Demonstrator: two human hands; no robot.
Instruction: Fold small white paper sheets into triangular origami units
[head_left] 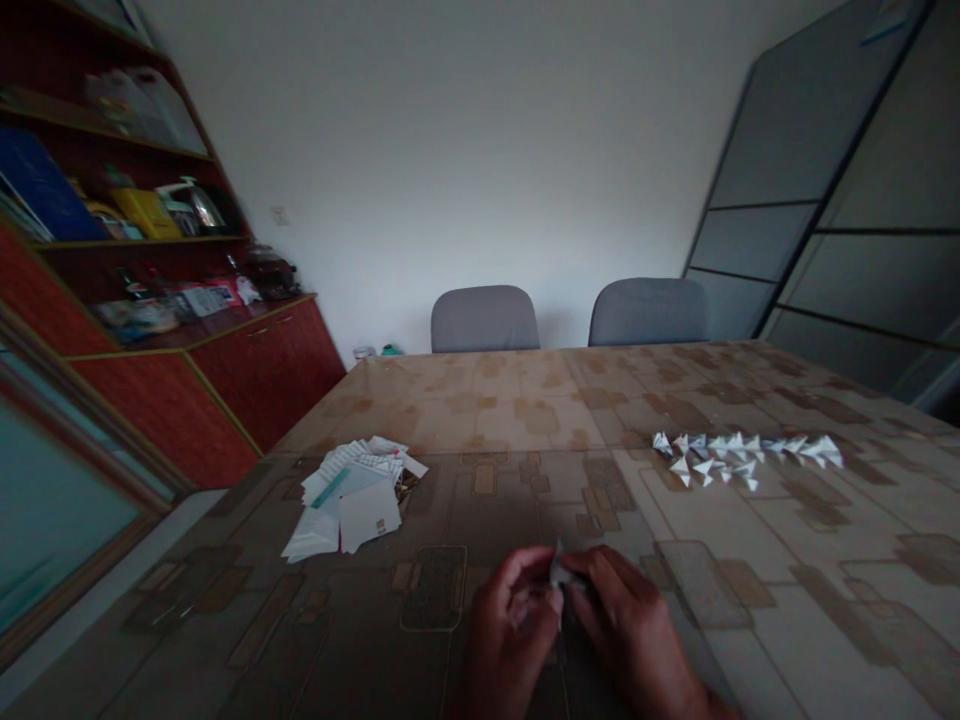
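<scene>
Both of my hands meet low in the middle of the view, pinching one small folded piece of white paper (559,572) between their fingertips. My left hand (510,625) grips it from the left and my right hand (637,630) from the right, just above the patterned table (525,420). A row of several small folded white paper pieces (742,455) lies on the table to the right, beyond my hands. A loose pile of white paper sheets (352,495) sits to the left.
Two grey chairs (484,318) (649,310) stand at the far side of the table. A red-brown cabinet with cluttered shelves (150,250) lines the left wall. Dark panelled doors (840,200) stand at the right.
</scene>
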